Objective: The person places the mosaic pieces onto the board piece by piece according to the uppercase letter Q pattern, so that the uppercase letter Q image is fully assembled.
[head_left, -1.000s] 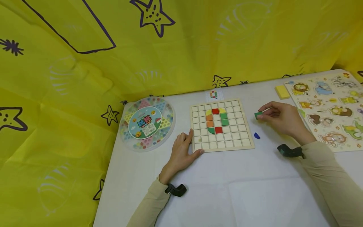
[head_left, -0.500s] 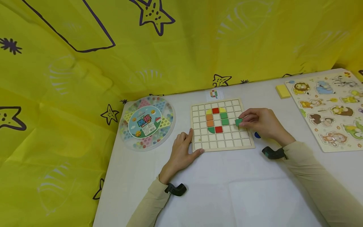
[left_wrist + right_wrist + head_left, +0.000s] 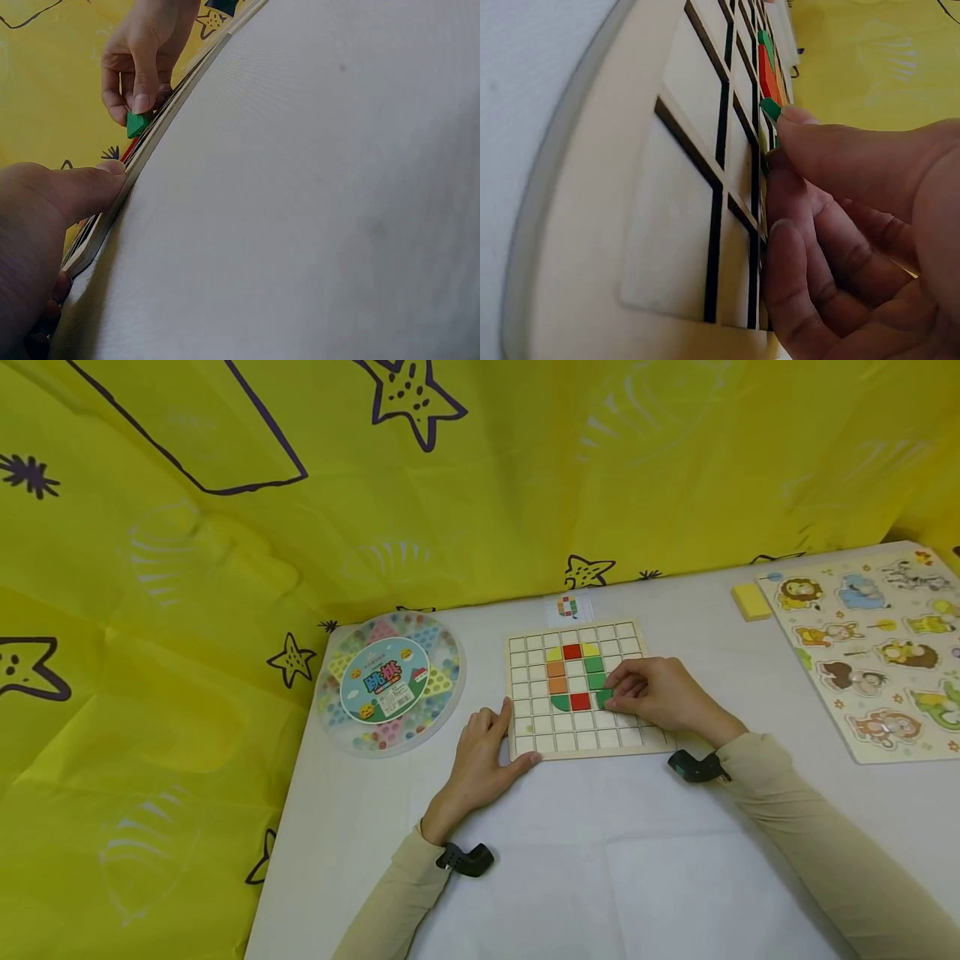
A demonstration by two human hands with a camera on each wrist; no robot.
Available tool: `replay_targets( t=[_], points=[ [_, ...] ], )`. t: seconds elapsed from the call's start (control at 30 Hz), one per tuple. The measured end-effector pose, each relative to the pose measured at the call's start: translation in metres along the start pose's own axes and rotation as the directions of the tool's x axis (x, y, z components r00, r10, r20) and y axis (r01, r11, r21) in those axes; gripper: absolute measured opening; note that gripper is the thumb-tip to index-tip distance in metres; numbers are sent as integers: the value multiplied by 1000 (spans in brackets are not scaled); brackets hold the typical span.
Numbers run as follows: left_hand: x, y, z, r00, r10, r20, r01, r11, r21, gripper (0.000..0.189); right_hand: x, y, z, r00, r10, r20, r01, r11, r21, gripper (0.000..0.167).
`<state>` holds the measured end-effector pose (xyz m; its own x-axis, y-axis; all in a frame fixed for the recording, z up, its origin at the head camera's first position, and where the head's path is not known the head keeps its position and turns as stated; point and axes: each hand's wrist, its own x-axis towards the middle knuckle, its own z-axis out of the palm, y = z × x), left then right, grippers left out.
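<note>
A square wooden grid board [image 3: 540, 742] lies on the white table with coloured pieces set in a ring on it. My right hand [image 3: 651, 695] pinches a green block [image 3: 602, 699] between thumb and fingers, over the cell right of the lower red square [image 3: 580, 702]. In the left wrist view the green block [image 3: 136, 124] is tilted, close over the board. My left hand [image 3: 478, 762] holds the board's near left corner, thumb on the front edge and index finger along the left side. Orange squares [image 3: 556, 677] and green squares [image 3: 594, 672] form the ring's sides.
A small pattern card [image 3: 568, 608] lies behind the board. To the left is a round clear box [image 3: 392, 685] of coloured beads. A yellow block [image 3: 750, 602] and an animal puzzle board [image 3: 870, 652] lie to the right. A yellow cloth [image 3: 480, 510] hangs behind the table.
My right hand has carried the green block leftward from the table beside the board to the ring's lower right corner, now hiding the blue piece. My left hand has stayed at the board's corner.
</note>
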<state>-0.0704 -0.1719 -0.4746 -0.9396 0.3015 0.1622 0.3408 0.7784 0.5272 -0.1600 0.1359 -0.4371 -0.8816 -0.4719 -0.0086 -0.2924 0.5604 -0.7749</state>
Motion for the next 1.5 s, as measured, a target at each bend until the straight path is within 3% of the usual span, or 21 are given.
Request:
replay_targets(
  t=[0.67, 1.0, 1.23, 1.37, 1.5],
  points=[
    [0, 2, 3, 1000, 21, -3, -21, 1000, 7, 94, -5, 0, 0, 1000, -20, -12, 20, 999, -41, 15],
    [0, 4, 0, 1000, 15, -4, -15, 1000, 2, 94, -34, 10, -31, 992, 48, -119, -61, 992, -114, 14],
    [0, 1, 1, 1000, 6, -2, -6, 1000, 8, 94, -59, 29, -49, 992, 77, -100, -95, 978, -184, 22],
    [0, 0, 1, 1000, 4, -3, -4, 1000, 7, 94, -69, 36, -48, 992, 97, -78, -110, 976, -187, 25],
    [-1, 1, 1, 1000, 13, -11, -13, 1000, 9, 94, -74, 39, -43, 994, 68, -90, -85, 977, -198, 23]
  ],
)
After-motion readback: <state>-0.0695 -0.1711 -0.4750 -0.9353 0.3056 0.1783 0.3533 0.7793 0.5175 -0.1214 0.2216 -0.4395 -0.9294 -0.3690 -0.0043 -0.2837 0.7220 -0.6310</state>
